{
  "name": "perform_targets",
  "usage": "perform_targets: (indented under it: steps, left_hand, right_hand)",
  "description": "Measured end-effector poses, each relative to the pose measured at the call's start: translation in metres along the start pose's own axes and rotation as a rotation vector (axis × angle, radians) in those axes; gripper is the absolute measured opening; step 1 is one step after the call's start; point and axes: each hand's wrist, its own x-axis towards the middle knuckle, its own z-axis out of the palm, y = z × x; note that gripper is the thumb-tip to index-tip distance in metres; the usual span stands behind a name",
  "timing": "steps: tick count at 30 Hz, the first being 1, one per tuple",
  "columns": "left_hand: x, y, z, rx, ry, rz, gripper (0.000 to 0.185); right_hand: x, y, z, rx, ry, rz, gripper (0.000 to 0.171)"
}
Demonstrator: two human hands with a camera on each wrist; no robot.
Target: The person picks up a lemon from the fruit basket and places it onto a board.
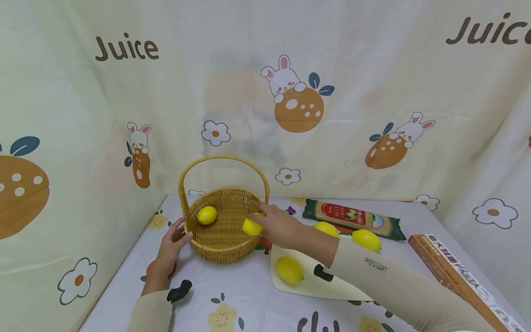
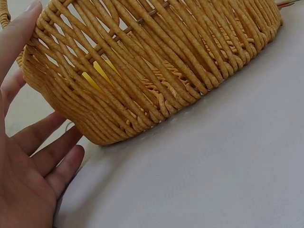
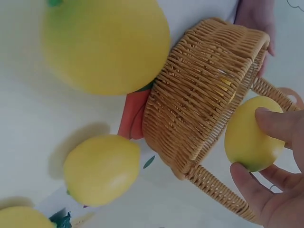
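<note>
Basket (image 1: 224,226): woven wicker, round, with one tall arched handle; stands on the table (image 1: 249,299) left of centre, toward the far side.
Lemon in basket (image 1: 207,215): yellow, lying on the basket floor at the far left; seen through the weave in the left wrist view.
Held lemon (image 1: 252,226): yellow, pinched between the thumb and fingers of the right hand, at the right rim of the basket and just above the weave.
Right hand (image 1: 279,227): reaching in from the right, fingers curled round the held lemon; long beige sleeve with small lettering.
Left hand (image 1: 170,251): fingers straight and relaxed, tips laid against the near-left outer wall of the basket; it grasps nothing.
Mat (image 1: 307,276): pale cream sheet, flat on the table, right of the basket and nearer.
Lemon on mat (image 1: 289,269): yellow, resting on the left part of the mat.
Two loose lemons: one (image 1: 326,228) just behind the right forearm, one (image 1: 367,240) further right; both near the pasta packet.
Pasta packet (image 1: 352,218): long, green with a red label, lying at the far right.
Pasta box (image 1: 460,276): long, brown, along the right edge of the table.
Backdrop (image 1: 290,101): cream cloth printed with rabbits, oranges, flowers and the word "Juice".
</note>
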Motion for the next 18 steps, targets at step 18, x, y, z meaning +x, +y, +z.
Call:
perform_targets:
  steps: [18]
  left_hand:
    - [-0.002, 0.002, 0.0, 0.017, -0.001, 0.007, 0.072]
  right_hand:
    - [-0.068, 0.03, -0.002, 0.019, 0.123, 0.153, 0.056]
